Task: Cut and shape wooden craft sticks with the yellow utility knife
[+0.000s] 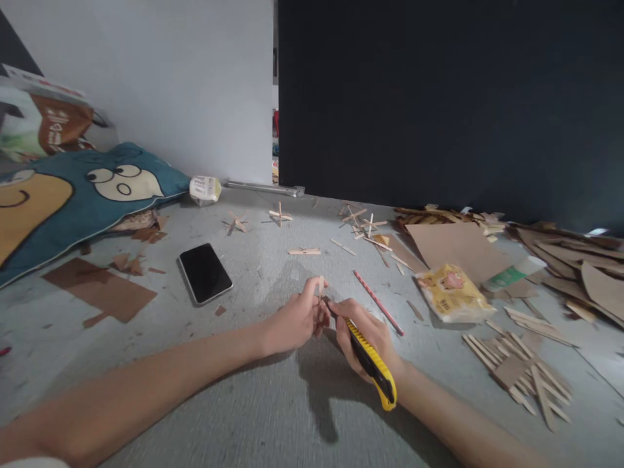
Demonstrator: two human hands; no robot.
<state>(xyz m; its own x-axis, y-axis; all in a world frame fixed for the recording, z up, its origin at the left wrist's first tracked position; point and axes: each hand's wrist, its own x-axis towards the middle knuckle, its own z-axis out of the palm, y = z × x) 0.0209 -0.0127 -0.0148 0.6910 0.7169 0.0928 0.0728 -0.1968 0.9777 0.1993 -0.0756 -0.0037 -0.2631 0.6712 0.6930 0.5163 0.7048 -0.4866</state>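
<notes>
As the right hand clenches a ribbed, yellow-and-black knife, the left hand pinches a thin, pale wooden stick, its end jutting above the grip, just beyond the knife's front.

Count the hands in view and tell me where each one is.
2. The left hand is near the middle of the table, holding a wooden stick; the right hand is just beside it, gripping a yellow-and-black utility knife. No others show.

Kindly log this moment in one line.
left hand: holds wooden stick; right hand: holds yellow cutter; stick: near cutter's front; phone: screen dark
</notes>
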